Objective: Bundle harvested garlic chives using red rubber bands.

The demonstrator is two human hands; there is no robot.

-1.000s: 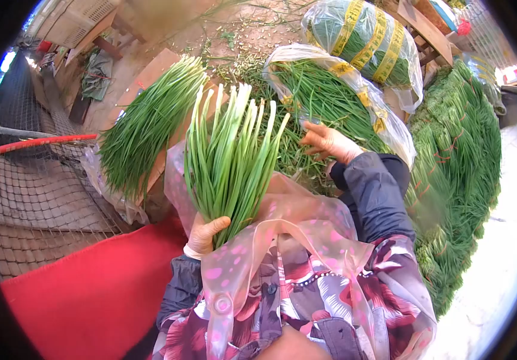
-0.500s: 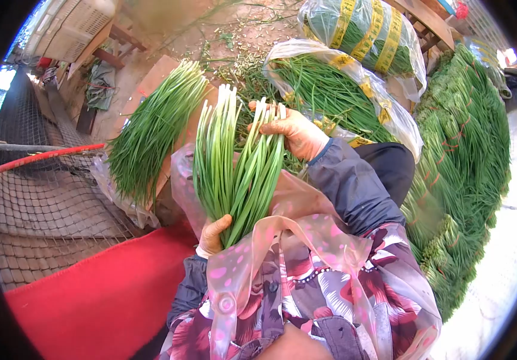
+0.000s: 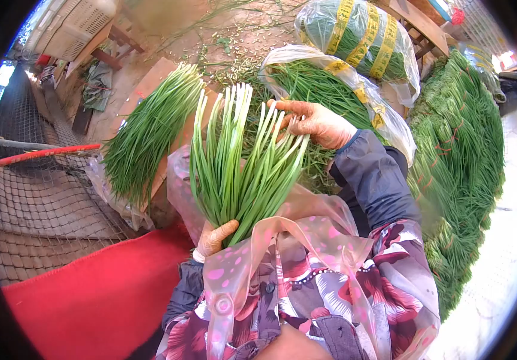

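Observation:
In the head view my left hand (image 3: pixel 215 239) is closed round the green lower part of a loose bunch of garlic chives (image 3: pixel 240 174), held upright over my lap with the white ends up. At the top right of the bunch, my right hand (image 3: pixel 321 125) has some white stem ends between its thumb and fingers, the index finger stretched leftward. These stems fan out to the right, apart from the rest. A larger pile of garlic chives (image 3: pixel 150 132) lies to the left on a board. A translucent pink-dotted apron (image 3: pixel 222 264) covers my front.
An open plastic bag of chives (image 3: pixel 324 87) lies ahead, with a wrapped bale (image 3: pixel 360 39) behind it. Tied chive bundles (image 3: pixel 459 150) are heaped on the right. At left are netting (image 3: pixel 42 210), a red hose (image 3: pixel 42 157), red cloth (image 3: pixel 102 294) and a crate (image 3: pixel 69 30).
My right hand has moved right with its stems, spreading the top of the bunch wider. Its index finger is now more stretched out. My left hand keeps its hold below.

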